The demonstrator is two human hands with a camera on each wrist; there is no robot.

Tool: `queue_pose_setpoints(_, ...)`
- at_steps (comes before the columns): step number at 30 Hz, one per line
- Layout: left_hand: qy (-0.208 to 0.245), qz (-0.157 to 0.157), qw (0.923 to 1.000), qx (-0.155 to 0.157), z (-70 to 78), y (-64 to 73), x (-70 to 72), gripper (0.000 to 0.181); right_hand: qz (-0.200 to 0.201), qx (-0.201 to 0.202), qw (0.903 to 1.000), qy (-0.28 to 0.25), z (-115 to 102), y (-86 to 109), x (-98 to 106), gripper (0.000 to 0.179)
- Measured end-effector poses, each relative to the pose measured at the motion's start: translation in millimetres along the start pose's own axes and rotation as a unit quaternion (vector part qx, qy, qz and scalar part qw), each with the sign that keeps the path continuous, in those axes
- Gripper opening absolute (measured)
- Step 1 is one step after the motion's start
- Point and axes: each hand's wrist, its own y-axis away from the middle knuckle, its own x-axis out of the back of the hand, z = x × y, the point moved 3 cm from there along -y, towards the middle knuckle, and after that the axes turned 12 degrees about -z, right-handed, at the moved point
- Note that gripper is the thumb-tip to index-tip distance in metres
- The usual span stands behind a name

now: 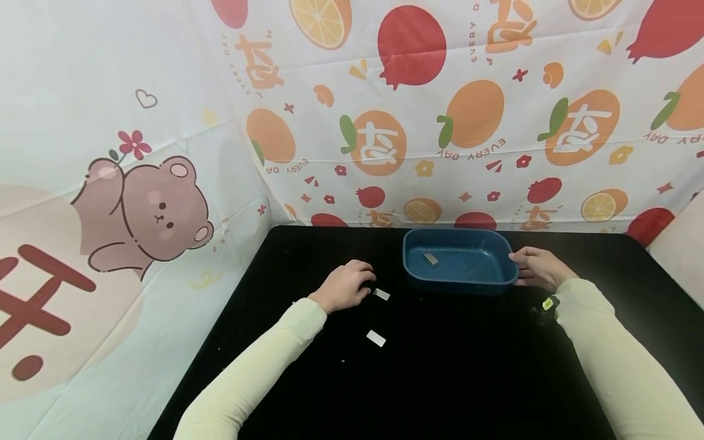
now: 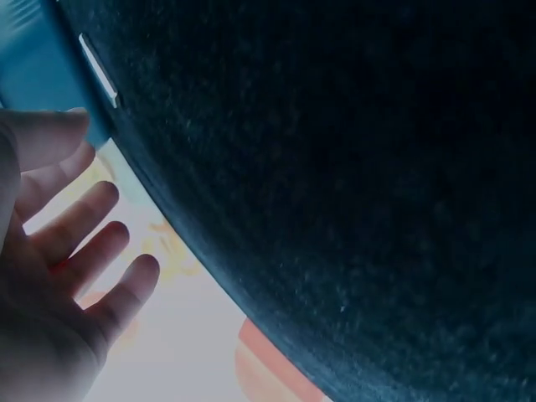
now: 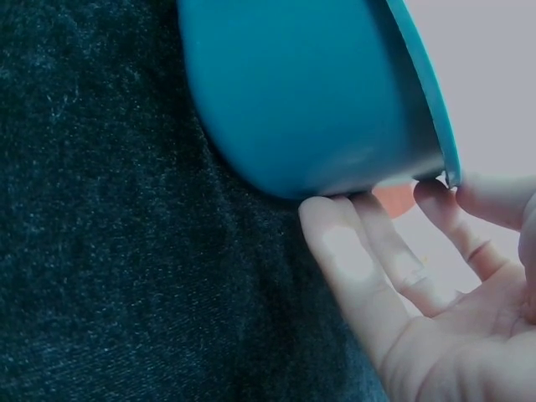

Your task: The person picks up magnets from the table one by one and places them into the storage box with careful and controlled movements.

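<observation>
A blue plastic basin [image 1: 462, 283] stands near the back of the table, with a small grey-brown rectangular block [image 1: 431, 260] lying inside. My right hand [image 1: 541, 269] holds the basin's right end: in the right wrist view the thumb is at the rim and the fingers [image 3: 347, 260] lie against the outer wall. Left of the basin, my left hand [image 1: 345, 286] hovers with loosely bent, spread fingers and nothing between them. Just beside its fingertips lies a small white rectangular piece [image 1: 382, 294]. A second white piece [image 1: 376, 338] lies closer to me.
Black cloth covers the table [image 1: 467, 366], and tiny light specks dot it. A fruit-print curtain [image 1: 330, 79] hangs right behind the back edge. On the left hangs a pale sheet with a printed bear [image 1: 159, 214]. A dark object with a yellow-green patch [image 1: 549, 303] is at the right wrist.
</observation>
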Motion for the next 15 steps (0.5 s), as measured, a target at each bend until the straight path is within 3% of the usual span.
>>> queue_pose_setpoints(15, 0.012, -0.017, 0.9998, -0.001, 3.0, -11.4, -4.9, 0.02, 0.003, -0.002, 1.0, 0.004, 0, 0.1, 1, 0.027)
